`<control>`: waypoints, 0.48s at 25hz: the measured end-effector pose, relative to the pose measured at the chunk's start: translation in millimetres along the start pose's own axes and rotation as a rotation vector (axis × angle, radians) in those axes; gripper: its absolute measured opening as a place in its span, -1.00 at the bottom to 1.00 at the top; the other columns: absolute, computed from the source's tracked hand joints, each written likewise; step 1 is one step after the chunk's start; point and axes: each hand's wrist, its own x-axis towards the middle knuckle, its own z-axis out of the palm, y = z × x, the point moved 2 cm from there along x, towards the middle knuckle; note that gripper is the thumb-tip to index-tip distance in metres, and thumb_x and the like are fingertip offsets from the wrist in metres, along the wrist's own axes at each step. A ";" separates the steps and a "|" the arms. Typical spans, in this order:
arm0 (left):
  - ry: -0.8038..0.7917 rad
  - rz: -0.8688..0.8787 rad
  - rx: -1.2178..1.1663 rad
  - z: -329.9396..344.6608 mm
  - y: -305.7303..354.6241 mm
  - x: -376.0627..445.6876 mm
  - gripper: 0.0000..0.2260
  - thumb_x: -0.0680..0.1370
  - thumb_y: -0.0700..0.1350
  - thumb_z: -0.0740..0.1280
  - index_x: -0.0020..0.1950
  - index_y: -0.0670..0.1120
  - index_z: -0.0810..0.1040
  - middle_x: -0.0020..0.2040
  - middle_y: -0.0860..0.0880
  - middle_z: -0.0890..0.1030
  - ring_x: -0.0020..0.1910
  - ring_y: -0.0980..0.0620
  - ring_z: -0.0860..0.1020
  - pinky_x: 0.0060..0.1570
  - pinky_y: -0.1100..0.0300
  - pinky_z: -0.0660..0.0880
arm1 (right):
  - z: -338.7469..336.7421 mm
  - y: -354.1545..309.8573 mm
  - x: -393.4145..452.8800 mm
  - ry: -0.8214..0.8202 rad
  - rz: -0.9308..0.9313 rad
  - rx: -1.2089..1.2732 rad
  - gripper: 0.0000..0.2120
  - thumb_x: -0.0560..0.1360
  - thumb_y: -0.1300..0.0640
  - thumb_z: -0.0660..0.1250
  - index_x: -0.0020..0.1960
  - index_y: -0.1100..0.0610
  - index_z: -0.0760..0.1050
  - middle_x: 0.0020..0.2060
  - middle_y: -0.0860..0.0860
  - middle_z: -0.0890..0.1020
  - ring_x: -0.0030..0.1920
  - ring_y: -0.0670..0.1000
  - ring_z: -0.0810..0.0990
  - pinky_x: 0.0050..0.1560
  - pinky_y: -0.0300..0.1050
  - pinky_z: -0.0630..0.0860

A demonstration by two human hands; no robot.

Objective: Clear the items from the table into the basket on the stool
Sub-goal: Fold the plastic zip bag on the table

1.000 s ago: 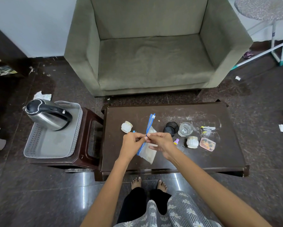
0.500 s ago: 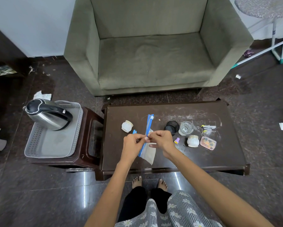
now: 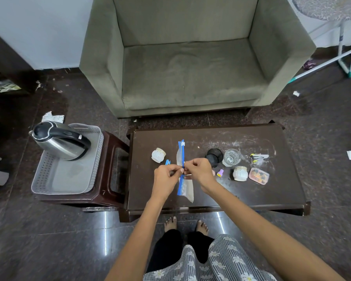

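Step in hand: while most items are still lying on the worktop [image 3: 272, 195], both hands are pinching the blue zip strip of a clear zip bag [image 3: 185, 189], apparently sealing it before it goes in.
Left hand [image 3: 166, 177]: fingertips are clamped on the strip at the seam.
Right hand [image 3: 199, 171]: pinching the same strip, touching the left.
Next move: likely calling for lifting the bag left to the basket [image 3: 48, 185] on the stool [image 3: 113, 179], beside the kettle [image 3: 59, 140].
Worktop items: cups, a glass and a small box are waiting, far right.
Change: the hands and bag are barely shifting; the pinch is holding.
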 end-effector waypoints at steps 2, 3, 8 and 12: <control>0.020 0.003 -0.010 2.1 0.7 -1.1 -0.89 0.49 -0.24 0.36 -0.07 -0.15 0.68 -0.17 -0.06 0.71 -0.17 0.12 0.67 -0.04 0.20 0.61 | 2.0 -1.3 2.2 0.004 -0.001 -0.049 -0.70 0.46 0.32 0.24 -0.44 0.18 0.46 -0.46 0.07 0.55 -0.42 -0.03 0.55 -0.29 -0.13 0.64; 0.037 0.003 -0.018 2.8 1.1 -1.6 -0.89 0.49 -0.25 0.36 -0.07 -0.15 0.68 -0.17 -0.07 0.71 -0.19 0.12 0.67 -0.04 0.20 0.61 | 2.4 -1.7 3.2 -0.002 0.004 -0.039 -0.71 0.46 0.32 0.23 -0.43 0.18 0.44 -0.45 0.07 0.55 -0.40 -0.03 0.55 -0.26 -0.08 0.64; 0.072 0.057 0.022 1.8 4.3 0.2 -0.90 0.47 -0.24 0.37 -0.10 -0.12 0.68 -0.24 -0.06 0.71 -0.24 0.05 0.67 -0.09 0.11 0.62 | 1.0 4.6 4.9 -0.023 -0.062 0.034 -0.79 0.51 0.10 0.35 -0.27 0.16 0.55 -0.32 0.09 0.61 -0.27 -0.02 0.59 -0.27 -0.06 0.63; 0.091 0.044 -0.028 0.7 8.1 -1.5 -0.92 0.47 -0.16 0.39 -0.11 -0.07 0.70 -0.26 0.01 0.69 -0.26 0.14 0.63 -0.17 0.23 0.56 | -8.1 4.3 13.2 0.023 -0.206 -0.214 -0.81 0.48 0.11 0.38 -0.27 0.15 0.64 -0.42 0.07 0.62 -0.34 -0.04 0.52 -0.25 0.02 0.54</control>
